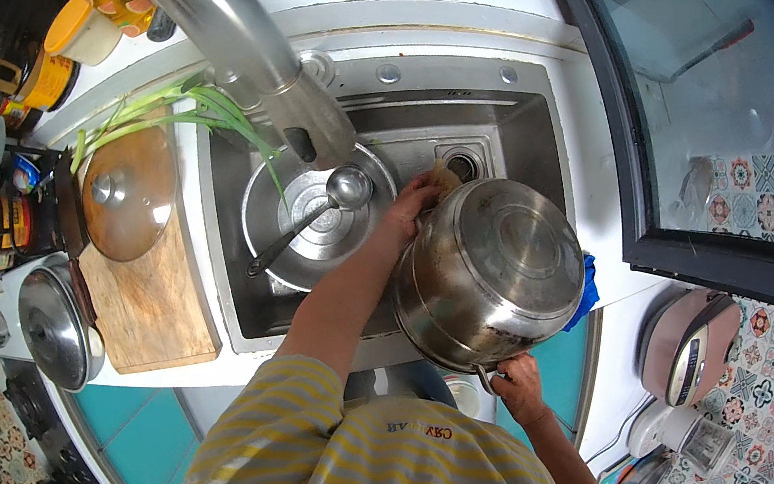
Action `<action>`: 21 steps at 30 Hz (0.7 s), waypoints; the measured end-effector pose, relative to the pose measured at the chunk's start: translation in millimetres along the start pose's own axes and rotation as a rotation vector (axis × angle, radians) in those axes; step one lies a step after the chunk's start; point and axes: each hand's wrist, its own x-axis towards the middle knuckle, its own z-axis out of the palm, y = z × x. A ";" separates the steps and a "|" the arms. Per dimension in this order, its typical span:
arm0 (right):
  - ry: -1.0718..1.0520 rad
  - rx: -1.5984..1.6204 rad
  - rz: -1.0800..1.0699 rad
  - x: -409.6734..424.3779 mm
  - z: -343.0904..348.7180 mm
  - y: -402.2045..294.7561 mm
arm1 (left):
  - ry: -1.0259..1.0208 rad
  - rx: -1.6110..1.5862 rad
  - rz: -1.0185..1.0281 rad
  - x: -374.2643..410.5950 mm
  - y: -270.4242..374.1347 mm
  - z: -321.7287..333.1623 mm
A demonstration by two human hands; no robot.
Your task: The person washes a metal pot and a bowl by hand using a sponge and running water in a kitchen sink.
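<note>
A large stainless steel pot [469, 282] is tilted over the sink's front right edge, its base facing up and right. My right hand [520, 388] grips its loop handle near my body. My left hand [420, 200] reaches across the sink to the pot's far side, fingers on a yellowish-brown scrubbing pad or sponge [450, 175] beside the drain [462, 163]; the pot hides part of this contact. In the sink's left part sits a round metal basin [261, 216], with a ladle [349, 187] lying across it. Above them hangs the faucet [314, 117].
Green onions [214, 106] hang over the sink's left rim. A glass lid [132, 206] lies on a wooden cutting board [150, 302], beside a lidded pan [51, 329]. A blue cloth or bag [589, 286] shows behind the pot. An open window frame [616, 129] and a pink rice cooker [692, 345] stand at right.
</note>
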 end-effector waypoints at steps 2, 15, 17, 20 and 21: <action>0.014 0.022 0.052 -2.0 4.6 -1.9 | 0.032 0.040 0.023 6.8 -2.2 -0.5; 0.086 -0.077 0.093 -22.6 33.3 -7.6 | 0.686 1.409 1.538 60.3 163.6 101.9; 0.049 -0.119 0.125 -29.2 36.8 -4.9 | 0.771 1.505 1.634 47.6 160.1 101.8; 0.014 -0.106 0.137 -35.1 36.5 -0.1 | 0.442 1.482 1.493 -3.0 130.4 79.2; 0.063 -0.100 0.092 -33.5 35.8 2.2 | 0.430 1.474 1.358 -28.5 124.3 62.9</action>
